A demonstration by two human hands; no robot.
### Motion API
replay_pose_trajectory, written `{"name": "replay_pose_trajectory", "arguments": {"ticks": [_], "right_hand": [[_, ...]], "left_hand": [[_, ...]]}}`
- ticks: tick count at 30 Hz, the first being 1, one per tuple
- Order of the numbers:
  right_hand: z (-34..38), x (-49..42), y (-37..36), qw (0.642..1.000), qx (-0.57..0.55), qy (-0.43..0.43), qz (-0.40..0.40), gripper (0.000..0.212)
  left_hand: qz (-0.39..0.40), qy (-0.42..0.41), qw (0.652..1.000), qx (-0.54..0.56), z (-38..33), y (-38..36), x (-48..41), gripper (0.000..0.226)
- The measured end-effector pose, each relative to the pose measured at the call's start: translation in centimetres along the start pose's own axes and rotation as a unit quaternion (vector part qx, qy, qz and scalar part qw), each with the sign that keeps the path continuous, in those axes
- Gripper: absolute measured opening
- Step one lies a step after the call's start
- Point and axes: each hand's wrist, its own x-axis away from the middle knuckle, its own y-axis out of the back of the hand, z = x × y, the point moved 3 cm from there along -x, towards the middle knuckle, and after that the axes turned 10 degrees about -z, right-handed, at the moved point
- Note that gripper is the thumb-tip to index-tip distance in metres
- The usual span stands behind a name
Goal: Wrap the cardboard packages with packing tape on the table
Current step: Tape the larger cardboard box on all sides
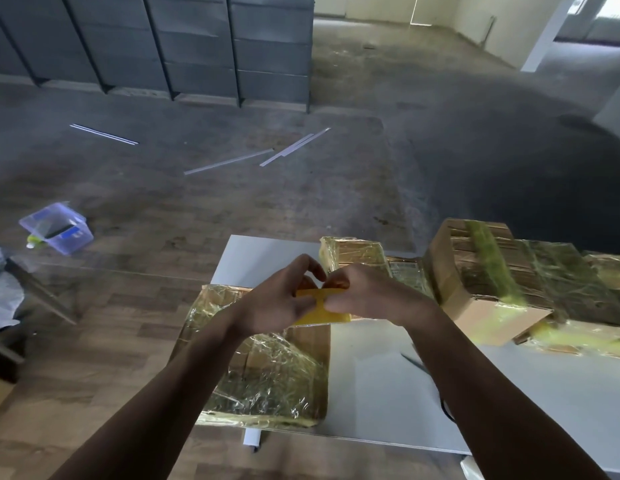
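A clear plastic tub (57, 227) and pale strips (229, 162) litter the floor (336, 81).

The left hand (279, 301) and right hand (365, 292) hide most of the tape (322, 315). The right edge cuts off the packages (561, 271).

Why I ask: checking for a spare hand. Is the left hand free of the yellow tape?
No, the left hand and the right hand both pinch the yellow tape between them.
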Motion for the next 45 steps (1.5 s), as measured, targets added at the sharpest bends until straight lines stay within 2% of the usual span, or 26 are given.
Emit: {"name": "replay_pose_trajectory", "arguments": {"ticks": [2,8,13,17,19,21,25,32,36,40,45], "right_hand": [[0.0,-0.1,0.0,1.000,-0.007,0.004,0.010,0.043],[-0.1,-0.4,-0.1,1.000,-0.022,0.016,-0.006,0.029],[0.0,-0.7,-0.1,0.994,-0.095,0.020,-0.039,0.014],[-0.2,-0.6,-0.1,0.985,-0.165,0.003,-0.049,0.023],[-0.7,-0.5,-0.2,0.980,-0.192,0.002,-0.047,0.025],[-1.1,-0.7,-0.3,0.979,-0.201,0.009,-0.043,0.025],[-1.6,-0.9,-0.6,0.978,-0.204,0.011,-0.047,0.024],[-1.5,-0.9,-0.5,0.973,-0.227,0.026,-0.040,0.014],[-1.7,-0.9,-0.6,0.970,-0.241,0.018,-0.034,0.020],[-2.0,-1.1,-0.9,0.952,-0.302,-0.005,-0.045,0.022],[-1.5,-0.9,-0.7,0.954,-0.295,0.003,-0.053,0.022]], "left_hand": [[0.003,-0.010,1.000,-0.007,0.0,0.1,0.1,0.031],[-0.011,-0.024,0.999,-0.024,-0.5,0.8,0.2,0.034],[-0.041,-0.078,0.987,-0.134,-1.1,1.5,-0.7,0.028],[-0.096,-0.129,0.965,-0.207,-0.9,2.5,-1.4,0.037],[-0.082,-0.114,0.973,-0.182,-0.6,2.9,-1.5,0.026],[-0.056,-0.080,0.991,-0.086,-0.4,2.9,-1.5,0.012],[-0.060,-0.053,0.997,-0.007,-0.2,2.6,-1.4,0.020],[-0.069,-0.055,0.996,-0.009,-0.2,2.7,-1.8,0.023],[-0.070,-0.068,0.995,-0.026,-0.4,2.7,-1.8,0.017],[-0.071,-0.085,0.993,-0.044,-0.9,2.7,-1.8,0.018],[-0.074,-0.092,0.991,-0.059,-1.0,2.5,-2.0,0.023]]}}
